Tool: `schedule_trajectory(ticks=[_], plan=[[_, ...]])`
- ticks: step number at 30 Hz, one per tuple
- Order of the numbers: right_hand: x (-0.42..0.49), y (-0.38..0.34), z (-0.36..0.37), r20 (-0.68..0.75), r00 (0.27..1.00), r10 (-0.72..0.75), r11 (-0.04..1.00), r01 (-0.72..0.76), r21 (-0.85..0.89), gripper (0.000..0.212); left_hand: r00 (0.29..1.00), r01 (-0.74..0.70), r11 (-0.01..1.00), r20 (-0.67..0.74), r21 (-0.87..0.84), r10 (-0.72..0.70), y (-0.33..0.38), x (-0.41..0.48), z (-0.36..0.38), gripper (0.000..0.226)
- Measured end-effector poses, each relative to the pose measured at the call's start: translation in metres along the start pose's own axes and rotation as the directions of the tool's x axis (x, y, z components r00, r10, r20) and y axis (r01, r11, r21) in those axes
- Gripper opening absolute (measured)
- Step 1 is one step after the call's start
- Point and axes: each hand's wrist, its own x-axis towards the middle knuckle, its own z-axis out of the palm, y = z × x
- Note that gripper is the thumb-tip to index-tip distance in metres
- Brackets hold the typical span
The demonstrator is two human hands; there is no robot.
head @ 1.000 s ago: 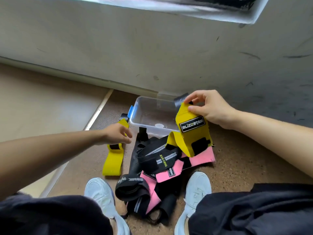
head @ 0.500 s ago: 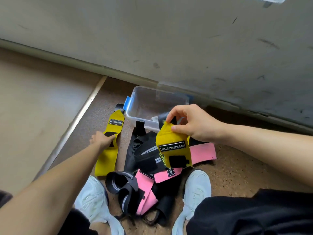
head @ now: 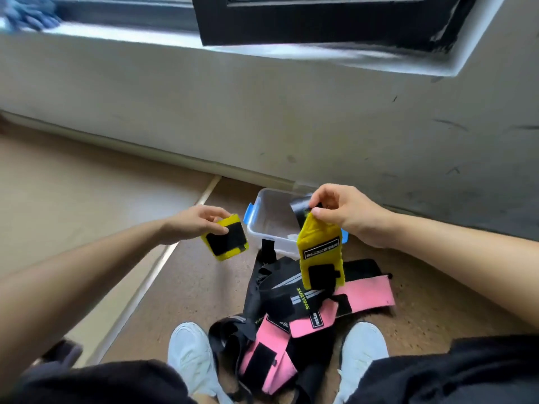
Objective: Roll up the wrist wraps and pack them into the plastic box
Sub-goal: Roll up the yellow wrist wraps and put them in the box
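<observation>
While aloft, wrap between right fingers

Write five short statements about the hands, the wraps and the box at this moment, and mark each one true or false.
1. The left hand holds a yellow wrap. True.
2. The right hand holds a tightly rolled wrap. False: its hanging yellow wrap dangles unrolled from a pinch at the top end.
3. The plastic box is packed with rolled wraps. False: no rolled wrap shows in the part of it in view.
4. Pink and black wraps lie piled on the floor between the white shoes. True.
5. The box's latches are red. False: the latch is blue.
</observation>
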Motion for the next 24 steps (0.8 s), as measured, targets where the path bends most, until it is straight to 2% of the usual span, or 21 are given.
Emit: schedule_trajectory(ticks=[4,8,10,13,16,18,20,22,23,24], plan=[[-0.002,-0.021,-0.003,0.012,1.0,-0.011,0.988,0.009,0.155,0.022,0.989,-0.146,0.97,0.043,0.194,0.14,0.071,-0.038,-0.007,0.024],[-0.013,-0.043,-0.007,0.101,0.986,-0.132,0.986,0.141,-0.085,0.027,0.973,-0.232,0.876,0.085,0.424,0.217,0.119,-0.068,0.001,0.027],[-0.018,-0.053,-0.006,0.144,0.976,-0.162,0.979,0.177,-0.102,0.036,0.964,-0.262,0.806,0.105,0.53,0.244,0.136,-0.077,0.008,0.031],[-0.021,-0.065,0.003,0.173,0.969,-0.174,0.976,0.193,-0.099,0.041,0.94,-0.334,0.76,0.142,0.557,0.309,0.152,-0.085,0.018,0.032],[-0.021,-0.069,0.009,0.194,0.965,-0.178,0.97,0.205,-0.131,0.02,0.894,-0.429,0.746,0.118,0.509,0.433,0.161,-0.087,0.022,0.029],[-0.02,-0.068,0.006,0.161,0.971,-0.174,0.979,0.188,-0.073,0.015,0.852,-0.472,0.749,0.021,0.465,0.523,0.162,-0.083,0.024,0.027],[-0.02,-0.067,0.001,0.084,0.98,-0.18,0.983,0.182,-0.019,0.014,0.78,-0.48,0.772,-0.201,0.415,0.593,0.157,-0.073,0.028,0.023],[-0.018,-0.063,-0.005,-0.034,0.984,-0.176,0.984,0.177,0.022,0.013,0.738,-0.379,0.867,-0.46,0.324,0.495,0.154,-0.065,0.032,0.014],[-0.016,-0.061,-0.009,-0.091,0.981,-0.174,0.984,0.177,0.03,0.012,0.759,-0.311,0.918,-0.517,0.245,0.395,0.153,-0.061,0.034,0.017],[-0.014,-0.059,-0.012,-0.14,0.977,-0.163,0.985,0.17,0.037,0.012,0.809,-0.242,0.958,-0.514,0.152,0.286,0.152,-0.057,0.036,0.029]])
